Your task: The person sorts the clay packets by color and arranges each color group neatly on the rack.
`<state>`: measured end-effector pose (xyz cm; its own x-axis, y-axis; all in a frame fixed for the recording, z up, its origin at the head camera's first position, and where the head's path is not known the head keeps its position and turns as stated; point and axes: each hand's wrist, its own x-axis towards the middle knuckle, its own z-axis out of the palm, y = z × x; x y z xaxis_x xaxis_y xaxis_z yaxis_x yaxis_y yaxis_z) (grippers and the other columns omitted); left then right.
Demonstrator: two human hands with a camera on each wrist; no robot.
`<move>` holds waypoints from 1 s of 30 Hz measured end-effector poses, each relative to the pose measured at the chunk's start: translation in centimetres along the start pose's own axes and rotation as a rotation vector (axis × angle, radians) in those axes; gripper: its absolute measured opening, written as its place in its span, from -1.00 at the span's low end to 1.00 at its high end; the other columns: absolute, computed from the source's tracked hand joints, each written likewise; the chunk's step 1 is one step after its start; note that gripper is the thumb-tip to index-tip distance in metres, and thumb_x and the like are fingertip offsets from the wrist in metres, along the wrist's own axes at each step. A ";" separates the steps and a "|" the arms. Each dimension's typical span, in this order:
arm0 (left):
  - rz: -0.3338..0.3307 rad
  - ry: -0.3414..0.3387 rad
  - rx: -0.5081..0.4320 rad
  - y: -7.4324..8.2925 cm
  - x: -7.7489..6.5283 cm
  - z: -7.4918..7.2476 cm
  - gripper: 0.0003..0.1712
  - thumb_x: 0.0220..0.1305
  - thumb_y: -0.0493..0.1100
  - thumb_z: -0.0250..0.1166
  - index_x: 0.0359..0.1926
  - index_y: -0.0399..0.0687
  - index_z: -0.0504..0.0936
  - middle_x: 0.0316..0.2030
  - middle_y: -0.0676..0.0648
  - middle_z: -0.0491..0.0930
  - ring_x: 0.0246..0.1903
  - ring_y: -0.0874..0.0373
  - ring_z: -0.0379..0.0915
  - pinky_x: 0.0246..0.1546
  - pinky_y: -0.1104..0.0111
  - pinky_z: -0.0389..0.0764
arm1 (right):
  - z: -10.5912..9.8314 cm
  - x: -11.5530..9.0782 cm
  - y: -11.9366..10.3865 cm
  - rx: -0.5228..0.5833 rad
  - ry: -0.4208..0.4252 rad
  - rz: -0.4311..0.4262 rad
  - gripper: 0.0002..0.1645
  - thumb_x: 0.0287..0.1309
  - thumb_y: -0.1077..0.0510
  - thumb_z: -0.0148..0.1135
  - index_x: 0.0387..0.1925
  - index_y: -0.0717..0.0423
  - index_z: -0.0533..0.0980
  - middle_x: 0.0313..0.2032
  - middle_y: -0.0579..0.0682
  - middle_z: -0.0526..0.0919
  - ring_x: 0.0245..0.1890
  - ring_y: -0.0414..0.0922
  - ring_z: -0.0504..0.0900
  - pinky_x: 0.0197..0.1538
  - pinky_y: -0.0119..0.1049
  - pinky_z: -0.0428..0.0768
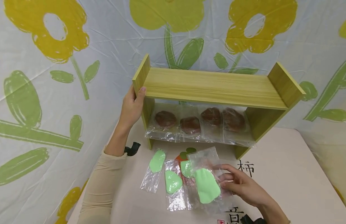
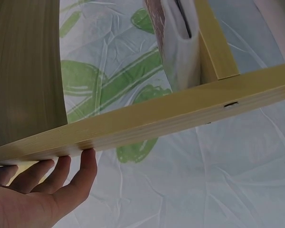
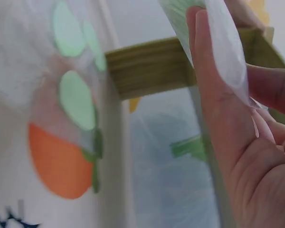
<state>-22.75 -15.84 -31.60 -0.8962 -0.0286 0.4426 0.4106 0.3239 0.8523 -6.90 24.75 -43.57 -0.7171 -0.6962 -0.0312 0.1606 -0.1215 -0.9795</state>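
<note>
My left hand (image 1: 132,107) holds the left side panel of a two-tier wooden shelf (image 1: 214,84), the thumb at its front edge. In the left wrist view the fingertips (image 2: 88,156) press against that panel (image 2: 133,118). Lower right, my right hand (image 1: 242,185) pinches a clear plastic bag (image 1: 202,155) with a flat light-green piece (image 1: 207,186) in it. The right wrist view shows the bag (image 3: 225,52) between thumb and fingers. Below it lie several smaller bags with green pieces, among them a left one (image 1: 157,161) and a middle one (image 1: 173,182).
Several clear bags with dark reddish-brown round pieces (image 1: 165,119) line the lower tier. The pale table mat (image 1: 284,174) has black characters (image 1: 245,168) and an orange fruit print (image 3: 61,161). Behind hangs a flower-printed cloth (image 1: 111,34).
</note>
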 end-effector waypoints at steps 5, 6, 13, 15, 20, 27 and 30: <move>0.000 -0.006 -0.004 -0.1 -0.1 -0.2 -0.39 0.53 0.15 0.00 0.43 -0.04 0.34 0.20 -0.20 0.49 0.19 0.00 0.39 0.12 -0.04 0.42 | 0.5 1.1 -2.3 -0.136 -0.071 -0.121 -0.34 0.40 0.55 -0.09 0.45 0.17 0.18 0.04 0.17 0.64 -0.05 -0.05 0.68 -0.15 -0.19 0.66; 0.002 -0.005 -0.005 -0.1 -0.1 -0.2 -0.39 0.53 0.16 0.00 0.44 -0.03 0.34 0.20 -0.19 0.48 0.20 0.01 0.38 0.12 -0.04 0.41 | 0.6 1.4 -2.8 -0.176 -0.075 -0.150 -0.34 0.39 0.56 -0.10 0.45 0.20 0.18 0.05 0.18 0.63 -0.04 -0.03 0.68 -0.15 -0.16 0.67; 0.013 -0.008 -0.023 -0.1 0.0 -0.3 -0.36 0.52 0.20 0.02 0.45 0.00 0.33 0.24 -0.16 0.47 0.25 0.06 0.35 0.17 -0.02 0.38 | 0.7 3.7 -7.3 -0.415 -0.031 -0.362 -0.30 0.25 0.69 -0.09 0.40 0.39 0.18 -0.05 0.23 0.67 -0.27 0.04 0.73 -0.23 -0.11 0.68; 0.014 -0.010 -0.022 0.0 -0.1 -0.4 -0.35 0.52 0.21 0.02 0.45 -0.01 0.33 0.23 -0.16 0.48 0.23 0.05 0.36 0.15 -0.02 0.39 | 0.9 4.2 -9.0 -0.461 -0.008 -0.397 -0.30 0.24 0.70 -0.05 0.39 0.38 0.21 -0.09 0.19 0.69 -0.29 0.02 0.73 -0.22 -0.16 0.68; 0.015 -0.010 -0.022 0.0 -0.1 -0.3 -0.36 0.52 0.20 0.02 0.45 -0.01 0.33 0.22 -0.16 0.48 0.22 0.04 0.37 0.14 -0.03 0.40 | 1.6 5.8 -14.0 -0.472 0.043 -0.489 -0.36 0.24 0.67 0.01 0.34 0.47 0.22 -0.18 0.19 0.70 -0.26 -0.07 0.71 -0.28 -0.28 0.66; 0.012 -0.009 -0.023 0.1 -0.1 -0.2 -0.35 0.52 0.20 0.02 0.45 -0.02 0.32 0.22 -0.18 0.48 0.22 0.04 0.37 0.13 -0.03 0.39 | 3.0 9.5 -21.0 -0.140 0.140 -0.480 -0.39 0.32 0.61 -0.03 0.36 0.33 0.29 -0.21 0.19 0.66 -0.27 -0.04 0.64 -0.27 -0.31 0.65; 0.014 -0.011 -0.028 0.1 -0.2 -0.2 -0.34 0.52 0.21 0.02 0.45 -0.03 0.33 0.21 -0.18 0.48 0.21 0.03 0.37 0.13 -0.04 0.40 | 3.4 12.0 -23.0 -0.012 0.205 -0.458 -0.44 0.32 0.56 0.05 0.32 0.28 0.34 -0.24 0.19 0.63 -0.36 0.00 0.61 -0.30 -0.29 0.65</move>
<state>-22.52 -16.03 -31.53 -0.8921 -0.0140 0.4516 0.4275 0.2972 0.8538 -16.86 16.79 -20.78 -0.8310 -0.4198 0.3650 -0.2087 -0.3729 -0.9041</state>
